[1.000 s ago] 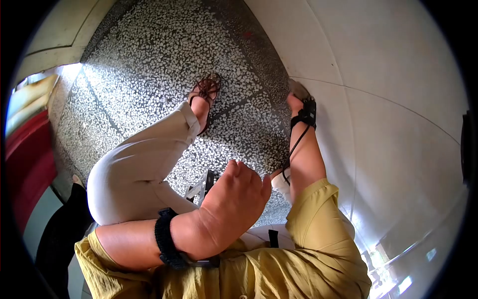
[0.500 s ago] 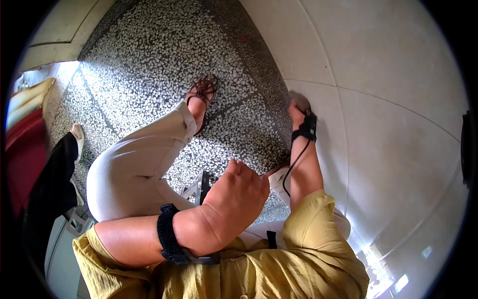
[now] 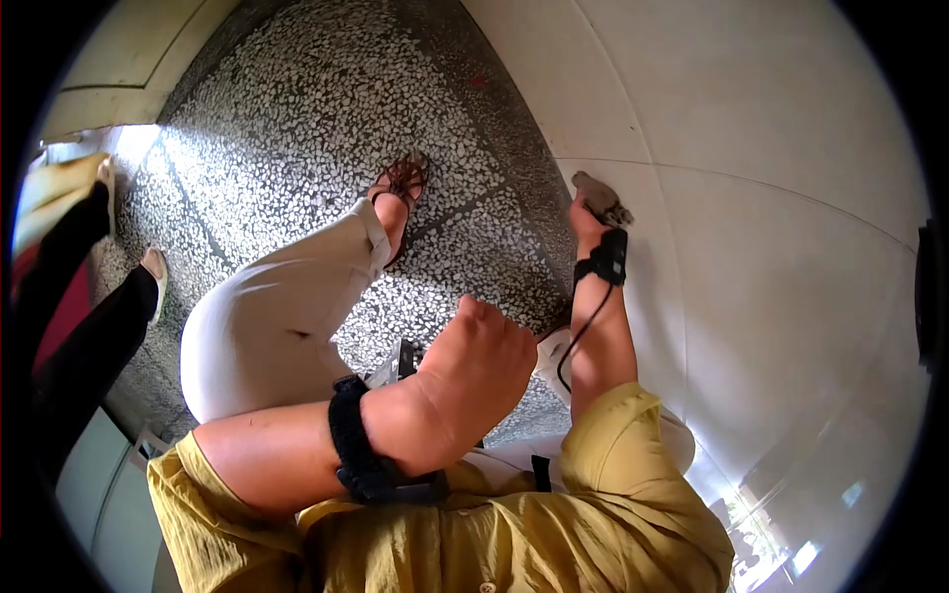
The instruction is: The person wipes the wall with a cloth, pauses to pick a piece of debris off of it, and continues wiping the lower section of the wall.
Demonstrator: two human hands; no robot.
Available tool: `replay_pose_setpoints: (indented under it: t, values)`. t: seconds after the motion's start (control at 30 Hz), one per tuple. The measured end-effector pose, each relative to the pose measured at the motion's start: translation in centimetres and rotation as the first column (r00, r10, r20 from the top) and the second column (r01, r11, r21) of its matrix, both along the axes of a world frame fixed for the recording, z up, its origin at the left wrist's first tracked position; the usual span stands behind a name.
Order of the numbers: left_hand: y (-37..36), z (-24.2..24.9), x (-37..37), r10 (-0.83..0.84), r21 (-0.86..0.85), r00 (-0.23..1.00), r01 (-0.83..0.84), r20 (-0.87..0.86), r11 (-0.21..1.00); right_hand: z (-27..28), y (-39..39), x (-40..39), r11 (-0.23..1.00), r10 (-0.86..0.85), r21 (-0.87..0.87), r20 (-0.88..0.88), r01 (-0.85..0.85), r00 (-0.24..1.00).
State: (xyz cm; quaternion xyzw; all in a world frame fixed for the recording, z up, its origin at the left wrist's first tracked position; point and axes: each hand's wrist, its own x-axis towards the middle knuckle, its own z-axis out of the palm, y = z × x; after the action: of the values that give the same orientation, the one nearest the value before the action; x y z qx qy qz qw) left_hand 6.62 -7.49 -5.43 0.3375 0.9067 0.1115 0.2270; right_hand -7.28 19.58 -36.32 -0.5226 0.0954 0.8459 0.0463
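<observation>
My right hand point(image 3: 585, 219) is closed round a crumpled grey-brown cloth point(image 3: 601, 198), which lies against the pale tiled wall point(image 3: 771, 247). A black strap with a small device and a cable sits at that wrist. My left hand point(image 3: 479, 361) is held in front of my body, bent at the wrist with its fingers curled inward; whatever is in it, if anything, is hidden. A black band point(image 3: 356, 440) goes round the left wrist.
Speckled floor point(image 3: 306, 128) spreads below, with my sandalled foot point(image 3: 400, 188) on it. Another person's dark-trousered legs point(image 3: 94, 326) stand at the left, near a pale cabinet point(image 3: 109, 484). A cream panel point(image 3: 129, 49) is at the upper left.
The cloth in my right hand has shifted and bunched on the wall, showing more of itself. My left hand has risen slightly. The other person's legs have spread apart, one foot now further up.
</observation>
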Motion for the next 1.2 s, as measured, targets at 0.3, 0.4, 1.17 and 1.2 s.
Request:
replay_pose_setpoints:
  t: [0.3,0.4,1.17,1.2]
  values:
    - [0.8,1.4,0.2,-0.029,0.092,0.997,0.022,0.078,0.996,19.9,-2.2,0.1,0.946,-0.067,-0.312,-0.452,-0.087,0.89]
    - [0.5,1.4,0.6,0.004,0.132,0.998,-0.013,0.068,0.991,19.9,-2.1,0.2,0.925,-0.078,-0.362,-0.481,-0.117,0.873]
    - [0.2,-0.4,-0.7,0.009,-0.024,0.998,-0.007,0.058,1.0,-9.7,0.3,-1.7,0.999,-0.038,-0.031,0.098,0.041,0.994]
    - [0.3,-0.5,-0.9,0.019,-0.015,0.998,-0.018,0.056,1.0,-6.9,0.7,-1.3,0.999,-0.037,-0.009,0.111,0.038,0.993]
